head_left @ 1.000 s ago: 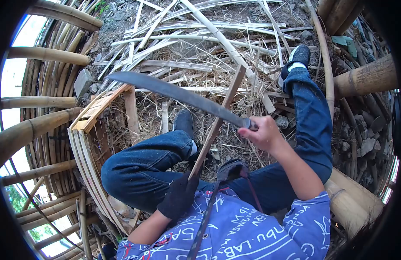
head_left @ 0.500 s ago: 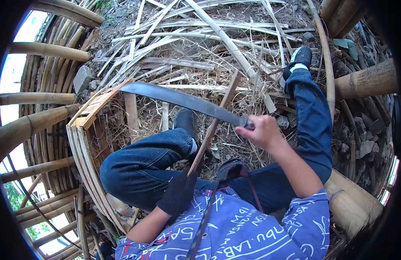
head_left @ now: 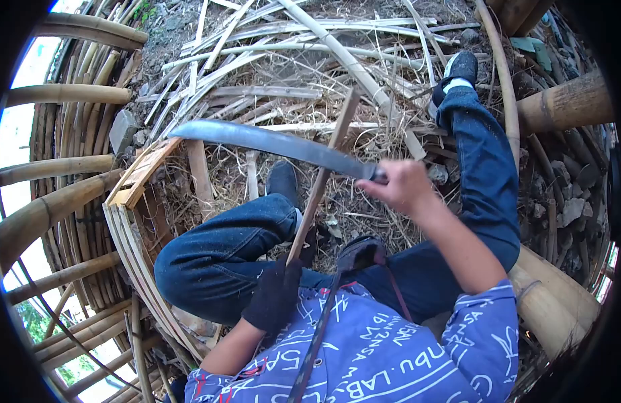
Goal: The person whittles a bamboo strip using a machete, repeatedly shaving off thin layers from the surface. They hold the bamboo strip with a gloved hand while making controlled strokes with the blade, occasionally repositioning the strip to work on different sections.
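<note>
My right hand [head_left: 402,185] is bare and closed around the handle of a machete [head_left: 263,142], whose long, slightly curved blade points left. The blade lies across a brown bamboo strip [head_left: 312,207], near its upper part. My left hand [head_left: 277,295], in a black glove, grips the lower end of that strip close to my waist. The strip slants upward and away from me between my legs. Most of the gloved fingers are hard to make out against the dark cloth.
Split bamboo strips [head_left: 283,91] and shavings litter the ground ahead. A bundle of pale slats [head_left: 137,255] stands at my left beside stacked bamboo poles [head_left: 68,94]. A thick bamboo pole [head_left: 549,309] lies at my right, near broken stones [head_left: 571,213].
The machete has shifted slightly left, and the strip's upper end has also moved left and up. The whole view has tilted a little. Both hands keep their grip.
</note>
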The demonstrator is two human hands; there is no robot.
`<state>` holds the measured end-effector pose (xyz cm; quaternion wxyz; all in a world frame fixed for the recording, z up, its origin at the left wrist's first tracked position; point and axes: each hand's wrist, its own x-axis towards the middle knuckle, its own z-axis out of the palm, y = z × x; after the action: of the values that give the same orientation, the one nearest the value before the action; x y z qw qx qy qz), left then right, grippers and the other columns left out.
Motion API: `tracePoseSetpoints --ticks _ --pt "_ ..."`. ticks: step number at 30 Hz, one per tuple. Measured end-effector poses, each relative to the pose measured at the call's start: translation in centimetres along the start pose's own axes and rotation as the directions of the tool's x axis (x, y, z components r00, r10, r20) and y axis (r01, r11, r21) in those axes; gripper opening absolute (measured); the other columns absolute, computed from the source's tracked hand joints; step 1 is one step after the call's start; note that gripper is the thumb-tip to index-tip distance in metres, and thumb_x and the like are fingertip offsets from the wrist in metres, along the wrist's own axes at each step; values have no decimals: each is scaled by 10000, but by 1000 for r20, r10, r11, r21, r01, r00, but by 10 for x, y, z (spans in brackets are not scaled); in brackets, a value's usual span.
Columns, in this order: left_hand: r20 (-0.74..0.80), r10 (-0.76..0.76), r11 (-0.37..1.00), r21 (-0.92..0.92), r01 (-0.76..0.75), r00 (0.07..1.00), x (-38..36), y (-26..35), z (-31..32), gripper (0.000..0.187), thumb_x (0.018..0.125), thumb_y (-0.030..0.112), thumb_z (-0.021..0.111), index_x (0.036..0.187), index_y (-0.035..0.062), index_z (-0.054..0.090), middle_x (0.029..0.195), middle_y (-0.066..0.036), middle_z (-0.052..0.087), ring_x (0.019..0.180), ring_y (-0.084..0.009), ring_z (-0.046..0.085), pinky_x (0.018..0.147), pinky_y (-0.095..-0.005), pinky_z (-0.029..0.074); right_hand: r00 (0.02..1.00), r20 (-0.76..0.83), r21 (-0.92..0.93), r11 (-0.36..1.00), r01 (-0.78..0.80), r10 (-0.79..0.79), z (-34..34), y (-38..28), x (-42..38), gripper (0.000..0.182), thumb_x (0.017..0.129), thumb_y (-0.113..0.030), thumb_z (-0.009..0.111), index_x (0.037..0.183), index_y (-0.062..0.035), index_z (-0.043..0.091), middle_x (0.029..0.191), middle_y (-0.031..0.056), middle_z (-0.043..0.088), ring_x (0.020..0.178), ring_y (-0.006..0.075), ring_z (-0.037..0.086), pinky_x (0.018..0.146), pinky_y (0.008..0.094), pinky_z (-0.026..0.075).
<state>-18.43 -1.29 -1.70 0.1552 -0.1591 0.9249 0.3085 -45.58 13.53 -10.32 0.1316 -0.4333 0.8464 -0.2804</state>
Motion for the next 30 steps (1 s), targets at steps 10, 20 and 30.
tracePoseSetpoints --ticks 10,20,30 --pt "5 -273 945 -183 270 962 -5 5 -1 268 973 208 413 946 -33 529 816 -249 563 762 -424 558 643 -481 426 993 -54 85 990 112 -107 2 -11 -9 613 736 -652 653 611 -57 571 539 116 581 528 302 634 506 386 512" --pt "-10 141 983 119 -139 990 -15 -16 5 425 714 81 682 1060 -40 469 806 -165 532 727 -358 549 626 -469 427 999 -47 -30 999 -15 14 -3 20 14 640 757 -684 610 611 -61 581 527 126 582 522 305 634 523 399 522" --pt "-43 215 971 115 -209 976 -11 -23 8 353 729 59 665 1008 -31 468 779 -179 522 659 -369 531 554 -467 401 992 -64 19 994 -103 104 0 17 14 627 783 -659 603 627 -51 600 548 144 597 533 317 635 540 409 523"
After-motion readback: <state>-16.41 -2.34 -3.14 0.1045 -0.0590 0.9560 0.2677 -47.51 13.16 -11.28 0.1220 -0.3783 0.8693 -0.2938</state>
